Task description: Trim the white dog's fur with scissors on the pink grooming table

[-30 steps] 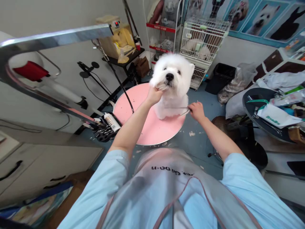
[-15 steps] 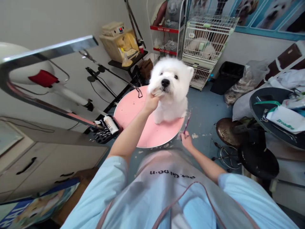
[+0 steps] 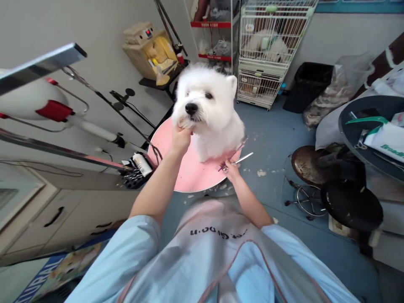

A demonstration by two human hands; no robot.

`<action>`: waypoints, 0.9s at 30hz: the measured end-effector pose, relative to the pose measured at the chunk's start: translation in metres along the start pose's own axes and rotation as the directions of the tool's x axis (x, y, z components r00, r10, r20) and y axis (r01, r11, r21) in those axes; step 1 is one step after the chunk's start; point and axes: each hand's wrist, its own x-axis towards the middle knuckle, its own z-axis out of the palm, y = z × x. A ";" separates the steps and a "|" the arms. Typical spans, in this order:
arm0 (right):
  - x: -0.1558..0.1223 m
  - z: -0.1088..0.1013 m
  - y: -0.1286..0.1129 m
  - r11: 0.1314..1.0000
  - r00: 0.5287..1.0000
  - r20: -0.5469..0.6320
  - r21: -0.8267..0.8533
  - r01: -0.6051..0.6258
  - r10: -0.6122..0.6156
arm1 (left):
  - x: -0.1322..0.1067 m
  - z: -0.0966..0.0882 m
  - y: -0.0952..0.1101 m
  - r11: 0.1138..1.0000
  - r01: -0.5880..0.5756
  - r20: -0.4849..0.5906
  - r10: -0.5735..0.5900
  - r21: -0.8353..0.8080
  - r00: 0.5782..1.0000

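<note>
A fluffy white dog (image 3: 206,101) sits on the round pink grooming table (image 3: 186,179), its head turned a little to the left. My left hand (image 3: 181,139) is closed on the fur under its chin and props up the muzzle; the fingertips are partly hidden in the fur. Low by the table's right edge, my right hand (image 3: 232,170) holds silver scissors (image 3: 244,158) together with a thin purple comb (image 3: 237,148). Both tools point up and to the right, apart from the dog's face.
A metal grooming arm (image 3: 41,65) with a hanging loop lead (image 3: 110,105) stands at left. A tool holder (image 3: 131,179) with a white bottle (image 3: 142,164) adjoins the table. Cages (image 3: 268,54), a black stool (image 3: 352,204) and a dark side table (image 3: 350,122) stand around; fur clippings litter the floor.
The dog's head has turned leftward in my left hand. My right hand has moved left to the table edge, and scissors now show beside the comb. The whole view has shifted slightly.
</note>
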 end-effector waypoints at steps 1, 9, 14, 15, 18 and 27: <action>0.005 0.003 -0.002 1.000 1.000 0.001 -0.005 -0.024 0.024 | -0.001 0.000 0.001 1.000 -0.003 -0.002 0.003 -0.005 1.000; -0.027 -0.029 0.010 0.992 0.991 0.114 0.095 -0.087 0.076 | 0.000 -0.012 -0.006 0.996 -0.083 -0.062 0.081 -0.040 0.995; -0.006 -0.024 0.004 0.979 0.985 -0.013 0.109 -0.169 0.172 | -0.004 -0.017 -0.011 0.998 -0.058 -0.097 0.054 -0.036 0.994; 0.001 -0.020 0.002 0.979 0.985 0.007 0.104 -0.175 0.175 | -0.006 -0.017 -0.011 0.998 -0.047 -0.104 0.042 -0.048 0.994; 0.002 -0.020 0.005 0.988 0.992 0.037 0.094 -0.121 0.118 | -0.015 -0.019 -0.016 0.990 0.011 -0.103 -0.026 -0.144 0.994; -0.054 -0.023 0.092 0.904 0.991 -0.059 -0.406 -0.135 0.121 | -0.036 -0.018 -0.036 0.782 0.470 0.165 -0.443 -0.410 0.881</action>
